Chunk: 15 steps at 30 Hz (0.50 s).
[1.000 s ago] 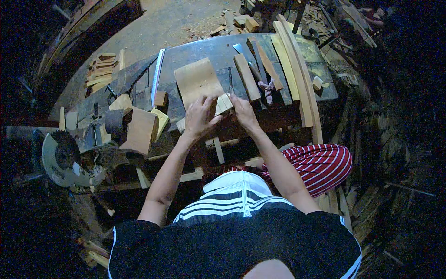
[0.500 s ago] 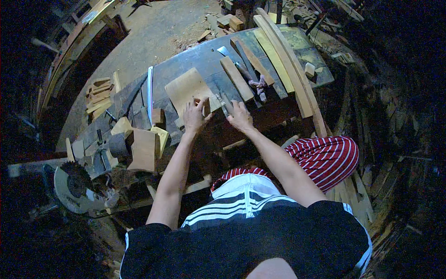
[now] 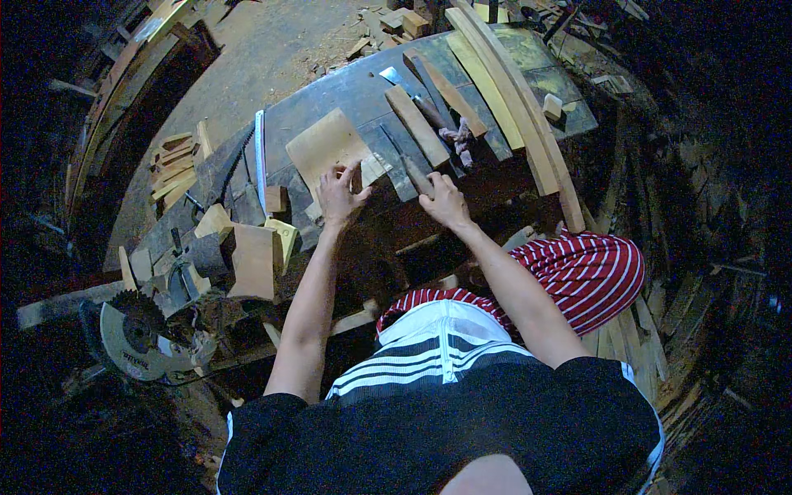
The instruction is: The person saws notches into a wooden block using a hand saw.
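Note:
A flat, light-brown wooden board [image 3: 326, 144] lies on the workbench. My left hand [image 3: 340, 200] rests at its near edge, fingers bent and apart, holding nothing I can see. A pale patch [image 3: 377, 167] shows beside the board's right corner. To the right, my right hand [image 3: 448, 203] is closed round the near end of a slim tool with a wooden handle [image 3: 418, 176]. Its narrow dark shaft points away to the far left; whether it is a chisel or a file I cannot tell. A wooden block [image 3: 417, 125] lies just beyond that tool.
Long curved boards [image 3: 511, 91] run along the bench's right side. Near them lie a knotted cloth [image 3: 458, 140] and a small pale block [image 3: 552, 106]. A handsaw [image 3: 261, 161] lies left of the board. A circular saw [image 3: 132, 338] sits at the lower left, near wood offcuts [image 3: 252, 260].
My right hand has moved right and slightly back with the slim tool, away from the board's edge. My left hand stays by the board, its fingers shifted slightly.

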Available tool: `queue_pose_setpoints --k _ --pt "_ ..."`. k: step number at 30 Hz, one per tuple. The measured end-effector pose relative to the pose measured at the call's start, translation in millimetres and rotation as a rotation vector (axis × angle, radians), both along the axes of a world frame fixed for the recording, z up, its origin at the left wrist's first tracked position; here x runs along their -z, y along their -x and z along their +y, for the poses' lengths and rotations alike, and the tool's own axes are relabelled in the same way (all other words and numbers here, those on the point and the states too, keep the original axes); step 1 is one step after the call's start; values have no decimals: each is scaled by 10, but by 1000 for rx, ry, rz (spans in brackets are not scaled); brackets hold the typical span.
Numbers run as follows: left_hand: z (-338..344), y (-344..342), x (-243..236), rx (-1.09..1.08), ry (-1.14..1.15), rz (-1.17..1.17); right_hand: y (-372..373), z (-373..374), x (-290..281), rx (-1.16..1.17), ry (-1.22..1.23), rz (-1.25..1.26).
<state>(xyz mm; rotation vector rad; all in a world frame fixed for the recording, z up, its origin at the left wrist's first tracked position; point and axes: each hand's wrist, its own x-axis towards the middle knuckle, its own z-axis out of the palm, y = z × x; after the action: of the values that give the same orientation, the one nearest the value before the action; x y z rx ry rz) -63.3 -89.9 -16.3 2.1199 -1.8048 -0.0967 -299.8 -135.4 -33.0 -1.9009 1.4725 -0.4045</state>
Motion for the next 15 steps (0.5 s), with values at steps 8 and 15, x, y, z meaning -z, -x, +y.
queue_pose_setpoints --k 8,15 --pt "68 30 -12 22 93 -72 -129 23 -184 -105 86 252" --pt "-21 131 -40 -39 124 -184 -396 -626 -46 -67 704 289"
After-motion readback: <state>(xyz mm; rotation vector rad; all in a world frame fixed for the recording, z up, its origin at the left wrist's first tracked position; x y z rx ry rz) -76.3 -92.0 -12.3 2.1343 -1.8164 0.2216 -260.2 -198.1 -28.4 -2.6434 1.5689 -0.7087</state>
